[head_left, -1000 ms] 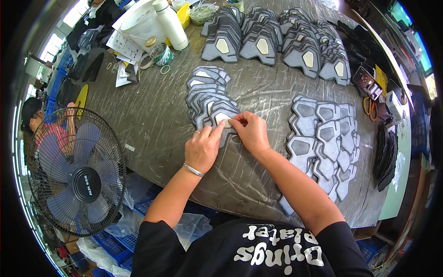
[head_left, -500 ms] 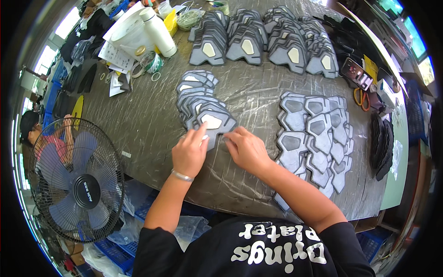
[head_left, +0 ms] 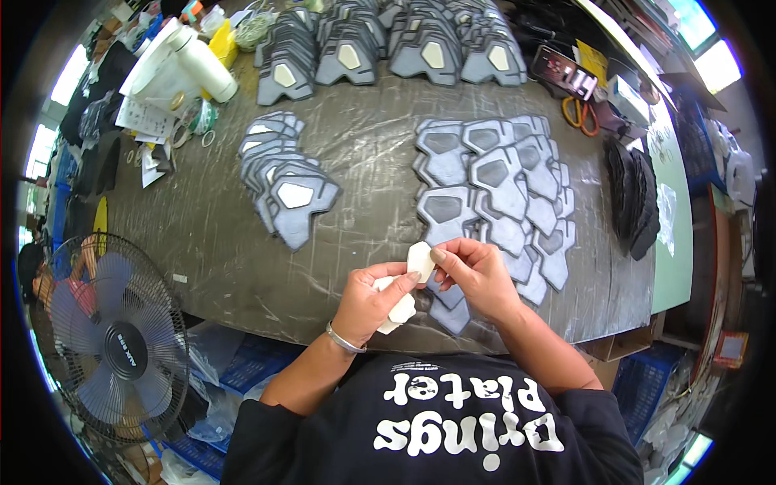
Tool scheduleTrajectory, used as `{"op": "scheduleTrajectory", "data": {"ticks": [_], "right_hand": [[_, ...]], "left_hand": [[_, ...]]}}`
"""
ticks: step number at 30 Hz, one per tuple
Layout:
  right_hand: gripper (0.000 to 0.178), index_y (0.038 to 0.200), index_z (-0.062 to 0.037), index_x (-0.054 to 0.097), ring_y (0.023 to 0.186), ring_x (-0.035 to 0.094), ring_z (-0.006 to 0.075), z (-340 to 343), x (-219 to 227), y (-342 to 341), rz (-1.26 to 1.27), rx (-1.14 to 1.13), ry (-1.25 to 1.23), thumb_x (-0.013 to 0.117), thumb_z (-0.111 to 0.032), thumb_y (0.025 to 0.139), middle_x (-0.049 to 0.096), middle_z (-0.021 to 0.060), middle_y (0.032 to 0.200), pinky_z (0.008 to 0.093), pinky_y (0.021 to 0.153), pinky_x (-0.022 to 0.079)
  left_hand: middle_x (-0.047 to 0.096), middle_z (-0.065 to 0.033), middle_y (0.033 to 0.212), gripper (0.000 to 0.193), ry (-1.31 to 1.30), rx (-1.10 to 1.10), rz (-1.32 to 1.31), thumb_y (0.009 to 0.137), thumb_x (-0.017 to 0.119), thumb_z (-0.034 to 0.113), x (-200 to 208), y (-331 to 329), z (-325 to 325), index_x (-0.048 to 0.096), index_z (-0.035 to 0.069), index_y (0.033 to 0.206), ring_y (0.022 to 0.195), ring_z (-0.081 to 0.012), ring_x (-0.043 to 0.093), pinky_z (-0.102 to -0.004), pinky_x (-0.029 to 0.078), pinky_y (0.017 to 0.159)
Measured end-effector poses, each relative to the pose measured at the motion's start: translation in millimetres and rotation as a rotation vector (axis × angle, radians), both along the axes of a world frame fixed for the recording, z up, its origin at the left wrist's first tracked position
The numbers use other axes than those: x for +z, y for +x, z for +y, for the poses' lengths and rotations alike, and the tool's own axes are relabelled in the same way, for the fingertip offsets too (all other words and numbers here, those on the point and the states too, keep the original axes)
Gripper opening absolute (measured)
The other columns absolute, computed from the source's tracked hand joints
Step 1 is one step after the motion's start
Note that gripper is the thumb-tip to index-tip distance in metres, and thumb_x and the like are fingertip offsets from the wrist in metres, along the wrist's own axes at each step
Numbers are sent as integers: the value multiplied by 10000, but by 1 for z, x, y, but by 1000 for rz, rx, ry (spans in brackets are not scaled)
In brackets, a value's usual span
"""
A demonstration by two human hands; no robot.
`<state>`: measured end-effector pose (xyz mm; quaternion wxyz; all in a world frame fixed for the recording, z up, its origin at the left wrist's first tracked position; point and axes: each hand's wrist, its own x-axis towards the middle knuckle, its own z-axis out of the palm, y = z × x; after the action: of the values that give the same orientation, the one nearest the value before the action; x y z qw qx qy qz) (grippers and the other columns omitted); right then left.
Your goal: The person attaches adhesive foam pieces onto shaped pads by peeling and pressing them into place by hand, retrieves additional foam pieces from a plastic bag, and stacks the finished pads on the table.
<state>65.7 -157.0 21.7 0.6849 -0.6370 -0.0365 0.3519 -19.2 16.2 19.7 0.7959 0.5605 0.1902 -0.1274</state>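
In my left hand (head_left: 368, 303) lies a small bunch of white cut pieces (head_left: 398, 314), gripped under the thumb. One white angular piece (head_left: 419, 260) stands up between both hands. My right hand (head_left: 478, 279) pinches its edge between thumb and fingers, while the left fingertips touch its other side. To the left is an overlapping row of grey moulded pads (head_left: 301, 220); the front pad carries a white piece (head_left: 294, 195) in its recess. Right beyond my hands, a spread of overlapping grey pads (head_left: 495, 171) shows bare dark recesses.
Stacks of grey pads with white insets (head_left: 347, 61) line the far side. Far left are a white bottle (head_left: 202, 65), papers and tape rolls. Orange-handled scissors (head_left: 579, 115), a phone (head_left: 563, 71) and black pieces (head_left: 630, 198) lie right. A fan (head_left: 125, 347) stands left.
Both hands have left the left-hand row of pads and come back toward my body. A white piece is now held up between them. The view has shifted to the right.
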Motion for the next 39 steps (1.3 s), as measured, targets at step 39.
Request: {"op": "scheduleTrajectory", "data": {"ticks": [39], "right_hand": [[286,1043,16,625,941,632,125,-27,3,97,-130,-167,-60,543,-249,973,667,69,995,271,778,526]], "left_hand": [[649,-131,919,287,979,-15,-360,778,723,133,-19,103,-4,657,4,1026,833,-288,647,-351,505,753]]}}
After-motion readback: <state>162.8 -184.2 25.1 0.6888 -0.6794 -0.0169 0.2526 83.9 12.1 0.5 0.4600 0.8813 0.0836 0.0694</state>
